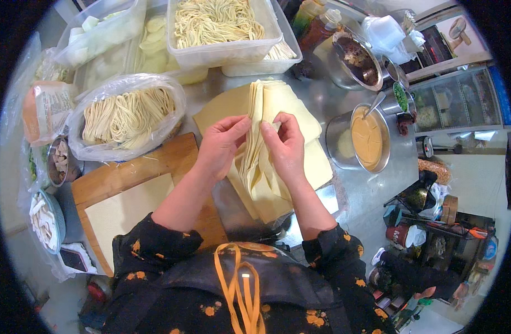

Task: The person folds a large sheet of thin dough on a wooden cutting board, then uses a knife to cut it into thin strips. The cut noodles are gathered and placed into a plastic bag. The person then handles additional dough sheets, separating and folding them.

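Note:
Both my hands pinch the upper edges of a stack of folded, pale yellow dough or tofu-skin sheets (280,104) in the middle of the view; which of the two they are I cannot tell. My left hand (226,144) grips the gathered folds on their left side between thumb and fingers. Close by on the right, my right hand (285,146) has its thumb and curled fingers on a fold. The sheets fan out on both sides and hang in loose pleats below my hands. Another flat sheet (130,204) lies on the wooden board (151,160) to the left.
A plastic bag of noodles (128,117) stands at left, a plastic tub of noodles (222,48) at the back. Right of the sheets stand a steel pot of tan sauce (368,137) with a spoon and a steel bowl of dark paste (357,60). Another person (422,273) is at far lower right.

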The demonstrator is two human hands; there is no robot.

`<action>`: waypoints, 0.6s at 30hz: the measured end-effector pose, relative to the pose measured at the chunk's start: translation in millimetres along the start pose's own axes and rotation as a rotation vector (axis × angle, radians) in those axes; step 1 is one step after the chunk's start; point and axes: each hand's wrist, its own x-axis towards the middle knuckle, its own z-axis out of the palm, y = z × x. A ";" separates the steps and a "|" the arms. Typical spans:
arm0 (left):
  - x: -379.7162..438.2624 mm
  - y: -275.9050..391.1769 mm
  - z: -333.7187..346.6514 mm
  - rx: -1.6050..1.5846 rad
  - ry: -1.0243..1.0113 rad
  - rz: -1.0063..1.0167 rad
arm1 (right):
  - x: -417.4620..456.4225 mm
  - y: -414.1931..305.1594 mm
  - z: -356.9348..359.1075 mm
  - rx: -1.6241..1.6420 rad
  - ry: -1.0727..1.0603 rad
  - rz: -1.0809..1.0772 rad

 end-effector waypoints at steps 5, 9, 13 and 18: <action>0.4 1.0 3.2 0.047 0.040 -0.019 | 1.3 6.4 -1.6 0.058 -0.001 -0.014; -2.0 -1.2 6.7 0.387 0.106 0.137 | 1.0 4.5 3.0 -0.031 -0.002 -0.053; -3.8 -5.4 9.6 0.615 0.125 0.283 | 2.5 8.3 2.1 -0.058 0.007 -0.066; 2.9 -9.1 -1.8 0.197 0.237 0.141 | -0.8 9.1 -18.8 0.063 0.047 0.026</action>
